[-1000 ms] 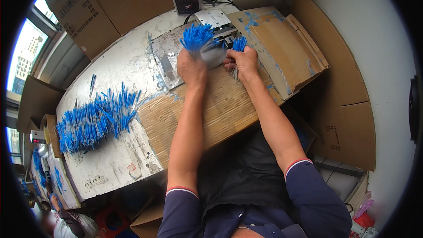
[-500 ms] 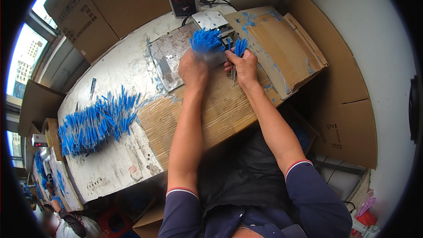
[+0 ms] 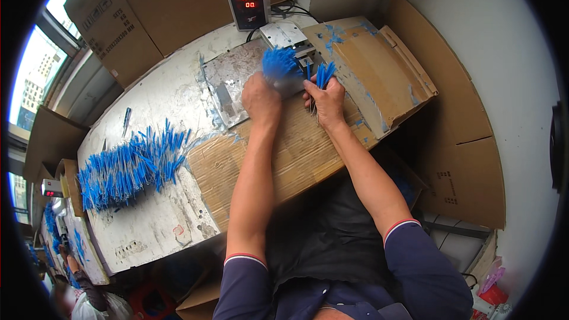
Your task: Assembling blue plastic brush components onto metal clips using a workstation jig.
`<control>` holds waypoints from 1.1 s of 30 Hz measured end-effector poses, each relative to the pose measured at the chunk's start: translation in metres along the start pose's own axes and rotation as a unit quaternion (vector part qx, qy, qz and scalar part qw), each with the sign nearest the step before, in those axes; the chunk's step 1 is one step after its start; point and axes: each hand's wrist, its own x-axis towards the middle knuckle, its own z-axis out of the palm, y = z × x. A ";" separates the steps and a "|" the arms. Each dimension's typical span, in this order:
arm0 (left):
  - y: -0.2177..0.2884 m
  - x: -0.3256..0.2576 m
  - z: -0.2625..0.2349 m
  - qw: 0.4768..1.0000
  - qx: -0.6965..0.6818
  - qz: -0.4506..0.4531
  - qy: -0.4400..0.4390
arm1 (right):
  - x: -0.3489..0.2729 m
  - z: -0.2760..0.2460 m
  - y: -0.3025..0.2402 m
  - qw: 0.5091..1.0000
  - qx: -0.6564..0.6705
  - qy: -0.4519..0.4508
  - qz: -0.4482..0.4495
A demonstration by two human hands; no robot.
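My left hand (image 3: 261, 98) is closed round a thick bundle of thin wires with blue sleeves (image 3: 280, 62); the bundle fans out above the fist and its lower part is blurred. Close beside it, my right hand (image 3: 327, 99) pinches a smaller bunch of blue-sleeved wires (image 3: 324, 75), their bare pale ends hanging below the fingers. One blue-sleeved wire (image 3: 309, 70) stands apart from that bunch, near the thumb and forefinger. Just beyond both hands is a small metal device (image 3: 287, 35) on a worn metal plate (image 3: 237, 68).
A digital counter box (image 3: 249, 5) with red digits stands behind the device. A large heap of blue-sleeved wires (image 3: 133, 163) and a pen-like tool (image 3: 127, 120) lie at left. Cardboard (image 3: 379, 71) covers the right side of the table (image 3: 154, 225). Another person (image 3: 89, 290) works at lower left.
Digits on the counter box look different. The whole view has shifted slightly. Both hands keep their bunches, held at nearly the same place by the device.
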 end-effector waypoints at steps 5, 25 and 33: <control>-0.001 0.002 -0.002 0.995 -0.068 -0.059 0.046 | 0.017 0.003 -0.007 0.995 -0.078 -0.025 0.048; 0.002 0.003 -0.003 0.994 -0.099 -0.049 0.026 | 0.030 0.007 -0.006 0.995 -0.073 0.014 0.061; 0.000 0.002 -0.003 0.997 -0.072 -0.023 -0.022 | 0.017 -0.012 0.001 0.996 0.057 -0.067 0.017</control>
